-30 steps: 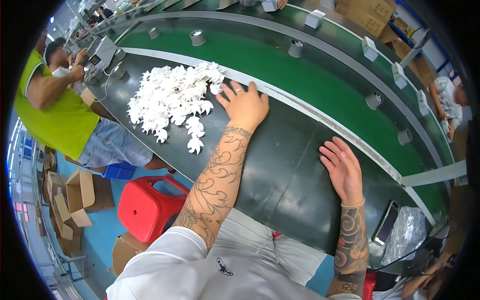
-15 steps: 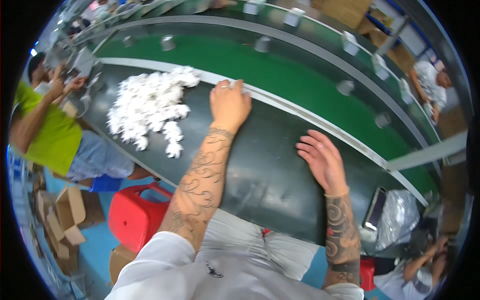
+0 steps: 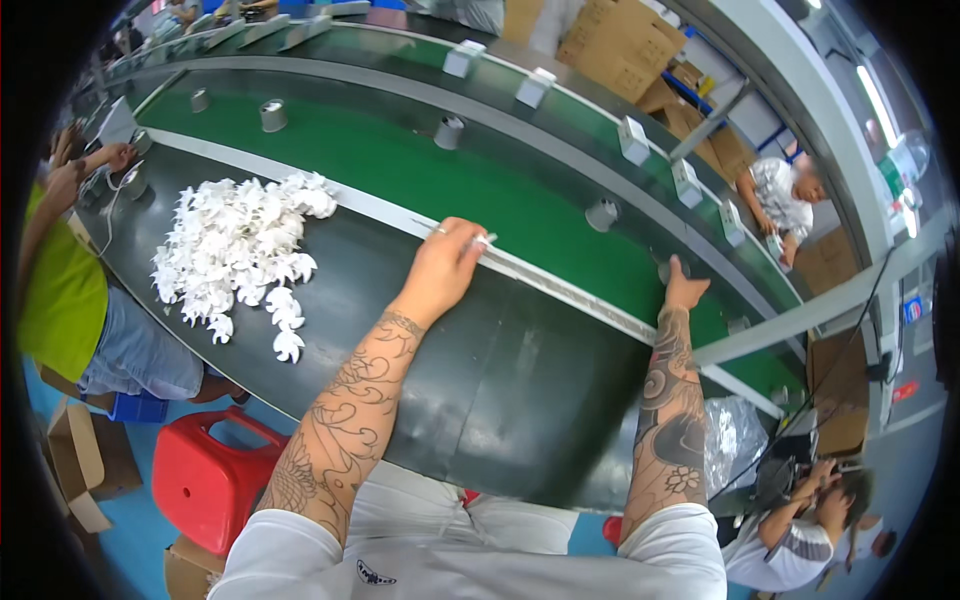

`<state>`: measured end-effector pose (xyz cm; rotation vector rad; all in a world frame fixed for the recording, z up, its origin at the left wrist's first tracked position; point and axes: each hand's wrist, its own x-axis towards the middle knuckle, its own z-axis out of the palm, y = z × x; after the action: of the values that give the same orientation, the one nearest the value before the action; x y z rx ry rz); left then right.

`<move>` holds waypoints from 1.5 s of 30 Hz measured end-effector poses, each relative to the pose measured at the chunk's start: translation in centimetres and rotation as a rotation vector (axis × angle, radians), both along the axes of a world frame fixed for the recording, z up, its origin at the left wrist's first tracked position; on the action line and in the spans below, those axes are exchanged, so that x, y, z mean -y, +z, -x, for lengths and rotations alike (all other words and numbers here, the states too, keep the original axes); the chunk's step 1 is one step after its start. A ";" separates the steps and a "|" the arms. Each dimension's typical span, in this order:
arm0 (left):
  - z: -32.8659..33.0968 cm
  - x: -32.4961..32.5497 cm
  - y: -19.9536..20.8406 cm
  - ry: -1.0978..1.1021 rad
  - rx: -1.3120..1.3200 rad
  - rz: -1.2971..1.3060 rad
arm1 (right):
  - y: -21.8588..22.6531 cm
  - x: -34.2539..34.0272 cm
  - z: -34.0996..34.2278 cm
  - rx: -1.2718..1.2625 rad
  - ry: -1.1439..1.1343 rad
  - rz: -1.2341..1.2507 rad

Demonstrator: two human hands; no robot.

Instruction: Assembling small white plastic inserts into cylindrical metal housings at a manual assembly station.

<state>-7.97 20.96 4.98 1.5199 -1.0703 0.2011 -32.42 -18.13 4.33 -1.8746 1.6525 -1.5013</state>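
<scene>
My left hand (image 3: pixel 447 262) is closed at the near rail of the conveyor, its fingertips pinching a small white plastic piece (image 3: pixel 487 241). My right hand (image 3: pixel 685 290) reaches over the green belt, thumb and a finger spread apart. Right beside it is a grey metallic cylinder (image 3: pixel 664 268), partly covered by the hand; whether they touch I cannot tell. A heap of small white plastic pieces (image 3: pixel 235 245) lies on the dark worktop (image 3: pixel 500 400) to the left, with a few stray ones at its near edge.
More grey cylinders (image 3: pixel 449 132) stand spaced along the green belt (image 3: pixel 350 160). White boxes (image 3: pixel 535 87) line the far ledge. A slanting metal post (image 3: pixel 790 310) crosses at right, near clear plastic wrap (image 3: pixel 733 440). A red stool (image 3: pixel 200 480) is at left; people work around the line.
My right hand has moved from above the worktop out over the belt to a cylinder. A white piece now shows at my left fingertips. The view has shifted rightward.
</scene>
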 end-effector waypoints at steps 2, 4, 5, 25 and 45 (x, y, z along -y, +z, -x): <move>0.1 -0.8 0.1 0.033 -0.053 -0.023 | 0.2 -1.4 -1.6 -0.085 0.108 -0.139; 0.5 -1.4 1.2 -0.008 -0.384 -0.120 | 0.3 -3.0 -2.1 -0.184 0.186 -0.276; 0.4 -1.1 1.0 -0.056 -0.425 -0.050 | 0.5 -3.7 -2.0 -0.127 0.335 -0.215; 7.8 -0.9 2.2 -0.626 -0.259 -0.256 | 1.8 -30.2 -1.6 0.329 1.192 -0.567; 7.8 -0.7 2.3 -0.439 0.028 -0.286 | 1.8 -30.1 -1.4 0.448 1.239 -0.568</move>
<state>-15.78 21.69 7.25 1.4902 -1.4726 -0.2453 -30.97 12.00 6.14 -1.5101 0.3884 -0.6933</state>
